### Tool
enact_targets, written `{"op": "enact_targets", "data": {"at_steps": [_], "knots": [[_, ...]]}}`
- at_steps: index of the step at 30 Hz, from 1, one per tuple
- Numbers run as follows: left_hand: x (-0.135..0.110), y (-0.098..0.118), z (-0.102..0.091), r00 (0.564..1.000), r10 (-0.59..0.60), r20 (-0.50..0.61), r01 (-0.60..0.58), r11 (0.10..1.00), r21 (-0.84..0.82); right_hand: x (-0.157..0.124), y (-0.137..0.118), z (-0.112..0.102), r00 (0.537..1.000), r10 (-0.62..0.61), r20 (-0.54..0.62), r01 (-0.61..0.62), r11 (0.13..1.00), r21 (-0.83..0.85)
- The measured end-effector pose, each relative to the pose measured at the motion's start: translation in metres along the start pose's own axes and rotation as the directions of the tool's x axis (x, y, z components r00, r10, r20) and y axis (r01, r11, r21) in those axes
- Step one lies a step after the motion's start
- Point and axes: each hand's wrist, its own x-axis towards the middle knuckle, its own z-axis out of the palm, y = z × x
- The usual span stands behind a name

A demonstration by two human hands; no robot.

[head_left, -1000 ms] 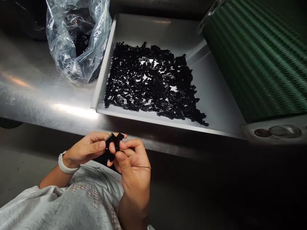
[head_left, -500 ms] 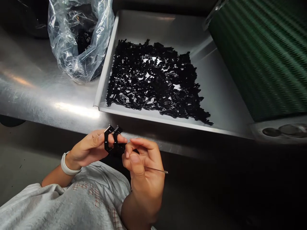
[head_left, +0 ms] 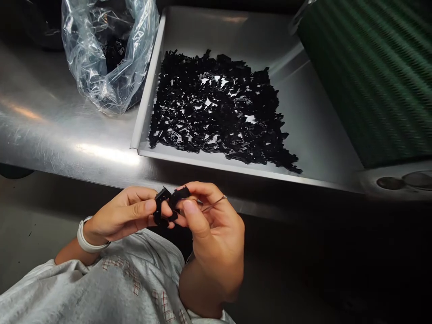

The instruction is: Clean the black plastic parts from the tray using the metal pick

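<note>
Left hand (head_left: 124, 213) pinches angular black plastic parts (head_left: 162, 195) by the steel bench's front edge (head_left: 67, 170), prob for steadiness; right hand (head_left: 216, 229) half-curled on them, thin silvery rod (head_left: 215, 204) tucked in.

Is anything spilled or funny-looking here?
Tiny dark specks on the grey floor, lower left, look like stray bits, though I can't tell what. The heap of black parts lies inside the tray.

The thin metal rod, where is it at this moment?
In the head view, the thin metal rod is in the right hand, below the front edge of the pale tray in the picture and to the right of the black pieces.
</note>
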Motion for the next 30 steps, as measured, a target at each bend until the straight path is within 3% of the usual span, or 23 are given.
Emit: {"op": "enact_targets", "data": {"at_steps": [3, 8, 12, 18, 23, 27, 30], "knots": [[-0.003, 0.003, 0.002, 0.999, 0.05, -0.007, -0.049, 0.991, 0.128, 0.001, 0.003, -0.001, 1.0, -0.014, -0.026, 0.015, 0.999, 0.032], [-0.008, 0.007, 0.005, 0.998, 0.047, 0.045, -0.058, 0.951, 0.305, -0.002, 0.002, -0.005, 0.999, 0.018, 0.033, -0.02, 0.997, 0.073], [-0.008, 0.01, 0.011, 0.994, 0.028, 0.103, -0.06, 0.948, 0.312, -0.008, -0.003, -0.005, 0.998, 0.025, 0.06, -0.031, 0.994, 0.102], [-0.007, 0.013, 0.02, 0.995, 0.013, 0.095, -0.045, 0.938, 0.343, -0.014, -0.005, -0.007, 0.997, -0.014, 0.075, 0.006, 0.995, 0.104], [-0.007, 0.012, 0.021, 0.997, 0.067, 0.028, -0.073, 0.901, 0.428, -0.008, 0.001, -0.004, 1.0, -0.014, -0.003, 0.014, 0.995, 0.101], [-0.006, 0.012, 0.021, 0.997, 0.055, 0.056, -0.075, 0.883, 0.463, -0.003, 0.006, -0.002, 0.999, -0.045, -0.03, 0.048, 0.988, 0.144], [-0.007, 0.011, 0.02, 0.992, 0.112, 0.05, -0.122, 0.844, 0.522, -0.007, 0.007, -0.002, 0.998, -0.047, -0.044, 0.051, 0.992, 0.111]]}}
